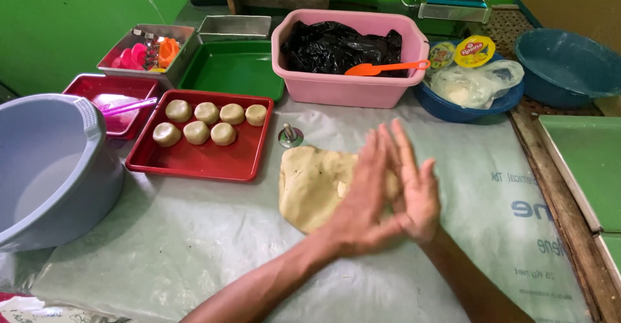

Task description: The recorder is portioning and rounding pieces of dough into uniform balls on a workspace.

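Observation:
My left hand (pixel 359 201) and my right hand (pixel 417 190) are pressed flat together, palm to palm, fingers stretched out. They hover over the right edge of a flattened slab of pale dough (pixel 310 187) on a plastic-covered table. Anything between the palms is hidden. A red tray (pixel 194 164) to the left holds several round dough pieces (pixel 207 112) in two rows. A small metal cutter (pixel 290 135) stands just beyond the slab.
A large grey-blue basin (pixel 45 174) sits at the left edge. Behind are a pink tub (pixel 349 90) with a black bag and orange scraper (pixel 381 68), a green tray (pixel 233 70), a blue bowl (pixel 466 106) and a teal basin (pixel 563 64). Green trays (pixel 582 161) lie right.

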